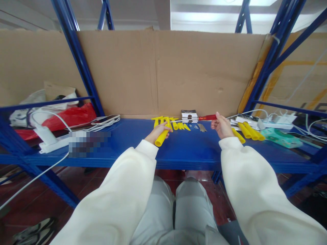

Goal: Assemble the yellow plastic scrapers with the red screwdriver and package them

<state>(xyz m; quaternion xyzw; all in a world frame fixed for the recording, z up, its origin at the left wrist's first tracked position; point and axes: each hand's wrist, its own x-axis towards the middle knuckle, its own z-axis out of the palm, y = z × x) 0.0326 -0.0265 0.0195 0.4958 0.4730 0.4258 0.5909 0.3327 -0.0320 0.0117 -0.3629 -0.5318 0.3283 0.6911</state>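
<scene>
My left hand (158, 132) is wrapped round a yellow tube-shaped handle (161, 137), whose round end points toward me. Its far end overlaps other yellow parts lying behind it. My right hand (221, 126) is raised at the right with its fingers curled at the end of a red screwdriver handle (208, 117). The screwdriver's thin shaft points left, past a stack of small black-and-white boxes (189, 115). Small yellow wedge-like pieces (181, 126) lie between the hands, beside tiny metal parts (196, 126) and a grey metal plate (202, 127).
More yellow tubes (251, 131) lie right of my right hand, near a green plastic packet (282, 137) and a white power strip (278, 125). At the left are a phone with cables (106, 119), another power strip (60, 140) and a red bag (68, 117). Cardboard (122, 71) stands behind the blue shelf (189, 149).
</scene>
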